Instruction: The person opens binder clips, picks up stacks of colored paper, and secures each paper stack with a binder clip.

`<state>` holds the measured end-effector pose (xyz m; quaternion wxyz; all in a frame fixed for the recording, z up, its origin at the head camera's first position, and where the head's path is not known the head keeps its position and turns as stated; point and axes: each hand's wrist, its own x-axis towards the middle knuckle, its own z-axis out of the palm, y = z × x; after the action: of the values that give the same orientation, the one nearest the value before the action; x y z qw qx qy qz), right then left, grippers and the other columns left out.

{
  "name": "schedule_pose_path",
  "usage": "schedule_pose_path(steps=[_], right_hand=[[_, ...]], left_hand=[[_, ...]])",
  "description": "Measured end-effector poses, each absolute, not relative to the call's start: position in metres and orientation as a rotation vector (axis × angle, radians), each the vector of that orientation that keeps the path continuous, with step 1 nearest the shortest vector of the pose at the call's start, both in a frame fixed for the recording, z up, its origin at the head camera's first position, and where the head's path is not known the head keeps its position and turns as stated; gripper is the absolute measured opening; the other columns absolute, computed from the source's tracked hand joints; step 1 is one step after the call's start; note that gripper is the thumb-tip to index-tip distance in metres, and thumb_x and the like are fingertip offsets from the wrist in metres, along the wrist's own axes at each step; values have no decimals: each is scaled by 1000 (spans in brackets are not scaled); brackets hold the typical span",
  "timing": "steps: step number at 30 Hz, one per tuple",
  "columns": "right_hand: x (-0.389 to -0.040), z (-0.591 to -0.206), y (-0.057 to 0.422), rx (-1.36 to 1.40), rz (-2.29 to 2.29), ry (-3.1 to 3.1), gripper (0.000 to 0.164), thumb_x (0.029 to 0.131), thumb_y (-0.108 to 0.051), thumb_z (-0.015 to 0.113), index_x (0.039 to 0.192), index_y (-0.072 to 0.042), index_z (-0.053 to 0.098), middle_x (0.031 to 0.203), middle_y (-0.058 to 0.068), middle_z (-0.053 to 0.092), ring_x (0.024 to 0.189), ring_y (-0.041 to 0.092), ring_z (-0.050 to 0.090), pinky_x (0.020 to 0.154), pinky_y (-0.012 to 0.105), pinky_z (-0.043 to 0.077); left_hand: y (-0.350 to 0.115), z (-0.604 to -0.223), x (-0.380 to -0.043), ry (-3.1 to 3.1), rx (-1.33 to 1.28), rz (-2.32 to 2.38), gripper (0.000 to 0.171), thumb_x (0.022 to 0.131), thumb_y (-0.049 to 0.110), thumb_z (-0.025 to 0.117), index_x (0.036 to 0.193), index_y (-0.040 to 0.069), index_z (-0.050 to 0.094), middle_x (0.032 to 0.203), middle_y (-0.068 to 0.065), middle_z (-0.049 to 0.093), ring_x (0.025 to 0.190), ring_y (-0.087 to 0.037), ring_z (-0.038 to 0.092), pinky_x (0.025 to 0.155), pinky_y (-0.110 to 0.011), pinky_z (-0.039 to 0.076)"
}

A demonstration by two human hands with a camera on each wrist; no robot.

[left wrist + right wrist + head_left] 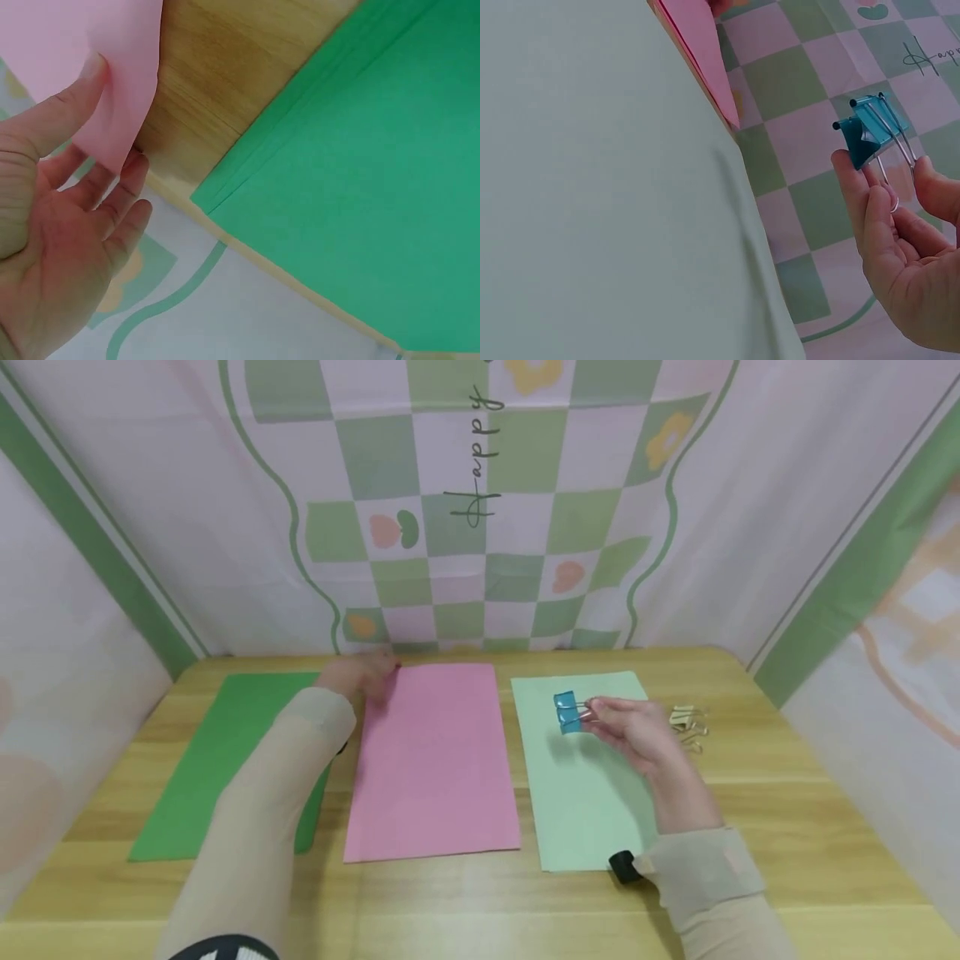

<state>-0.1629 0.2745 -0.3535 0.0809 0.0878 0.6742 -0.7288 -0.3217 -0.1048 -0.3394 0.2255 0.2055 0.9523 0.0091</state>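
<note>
Pink paper (435, 760) lies in the middle of the table. At its far left corner is my left hand (360, 677); in the left wrist view the thumb lies on top of the sheet and the fingers (124, 187) curl beneath, pinching the corner. My right hand (633, 727) holds a blue binder clip (567, 713) by its wire handles, above the light green paper (585, 802). In the right wrist view the thumb presses one handle and the fingers the other. Whether the clip's mouth is spread cannot be told.
Dark green paper (202, 768) lies on the left, partly under my left forearm. Several gold binder clips (686, 720) sit right of the light green paper. A patterned cloth (450, 560) hangs behind the wooden table (420, 910), with more cloth on both sides.
</note>
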Motion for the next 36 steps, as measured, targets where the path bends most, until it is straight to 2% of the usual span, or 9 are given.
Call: schedule_pose_path(steps=[4, 10, 15, 18, 21, 25, 28, 31, 36], right_hand=[[-163, -356, 273, 256, -2161, 2034, 62, 97, -18, 64, 145, 13, 38, 92, -7, 75, 88, 6, 73, 84, 18, 58], [-163, -358, 274, 244, -2139, 2065, 63, 98, -18, 63, 146, 14, 36, 92, -8, 74, 88, 4, 72, 84, 17, 57], [-164, -359, 274, 231, -2142, 2067, 60, 99, -16, 61, 146, 14, 36, 94, -9, 73, 89, 3, 71, 85, 17, 57], [-163, -360, 274, 222, -2143, 2067, 59, 100, -15, 59, 146, 14, 36, 95, -9, 73, 89, 2, 71, 86, 17, 57], [-163, -359, 274, 220, -2139, 2069, 59, 100, -15, 59, 146, 14, 36, 96, -8, 73, 89, 3, 71, 86, 17, 57], [-164, -359, 273, 233, -2142, 2064, 58, 100, -16, 60, 145, 13, 38, 93, -7, 74, 89, 4, 72, 86, 17, 57], [-164, -358, 274, 253, -2141, 2061, 58, 100, -16, 60, 145, 12, 38, 92, -8, 74, 88, 5, 72, 86, 17, 57], [-163, -358, 276, 258, -2149, 2058, 59, 100, -16, 61, 146, 12, 38, 92, -8, 74, 88, 4, 72, 86, 17, 57], [-161, -359, 277, 257, -2167, 2051, 61, 99, -18, 62, 146, 12, 37, 93, -8, 74, 89, 4, 72, 86, 17, 57]], left_hand=[[-106, -340, -320, 2622, 521, 32, 90, 85, 11, 73, 157, 2, 20, 164, -24, 13, 151, -42, 16, 124, -55, 18], [-108, -341, -318, 2659, 501, 107, 90, 78, 10, 79, 150, 2, 26, 158, -24, 28, 146, -43, 29, 120, -56, 28], [-109, -339, -318, 2630, 459, 235, 89, 75, 3, 78, 148, 5, 27, 151, -22, 37, 142, -42, 36, 117, -55, 34], [-111, -339, -320, 2616, 487, 270, 76, 80, 2, 73, 145, 3, 33, 148, -22, 40, 138, -41, 39, 116, -54, 36], [-116, -342, -323, 2647, 552, 283, 53, 85, -3, 60, 135, -1, 43, 140, -24, 48, 130, -40, 46, 112, -52, 41], [-122, -341, -328, 2696, 606, 326, 33, 85, -8, 45, 116, 0, 54, 119, -20, 57, 109, -32, 53, 94, -43, 48], [-124, -339, -331, 2688, 645, 377, 22, 85, -7, 48, 105, -1, 56, 104, -15, 56, 95, -28, 50, 79, -35, 44], [-125, -334, -332, 2655, 687, 417, 13, 86, -4, 56, 99, -3, 55, 93, -10, 52, 88, -23, 48, 73, -29, 41], [-129, -329, -335, 2565, 770, 541, 10, 85, -6, 58, 87, -1, 49, 76, -2, 43, 70, -16, 43, 62, -25, 38]])
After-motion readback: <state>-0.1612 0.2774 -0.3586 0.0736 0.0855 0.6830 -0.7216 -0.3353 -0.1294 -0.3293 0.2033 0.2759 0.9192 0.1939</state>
